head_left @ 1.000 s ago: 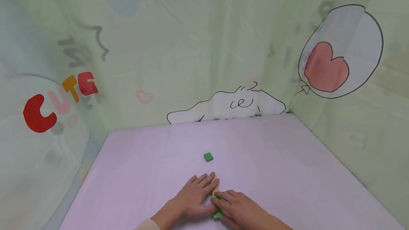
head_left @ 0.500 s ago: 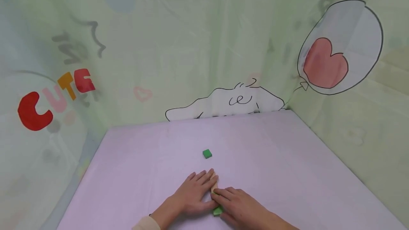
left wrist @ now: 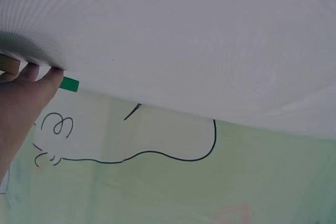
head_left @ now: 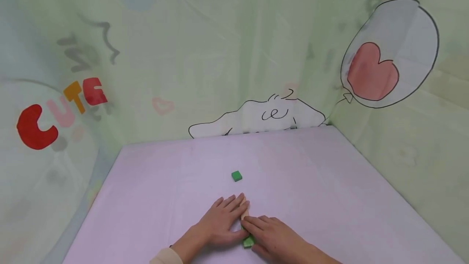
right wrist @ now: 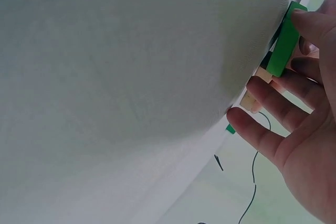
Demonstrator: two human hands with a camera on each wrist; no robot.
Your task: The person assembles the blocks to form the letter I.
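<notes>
A green block (head_left: pixel 248 242) lies on the table's near part, partly hidden by both hands. Beyond it, roughly in line, is a pale wooden block (head_left: pixel 244 212). My left hand (head_left: pixel 221 223) lies to the left with fairly straight fingers touching the wooden block's side; its thumb reaches the green block. From the right, my right hand (head_left: pixel 276 235) holds the green block (right wrist: pixel 286 40) between thumb and fingers, as the right wrist view shows. Its other fingertips rest by the wooden pieces. In the left wrist view, the fingers (left wrist: pixel 48 81) stand beside a bit of wood (left wrist: pixel 9 64).
A small green square block (head_left: pixel 236 176) sits alone farther out on the pale purple table (head_left: pixel 165 182). Printed curtains (head_left: pixel 205 52) enclose the table at the back and both sides, close to its edges.
The head view has tilted slightly, so everything sits a little higher in it. Both hands keep nearly the same place; the right fingers have slid very slightly on the blocks.
</notes>
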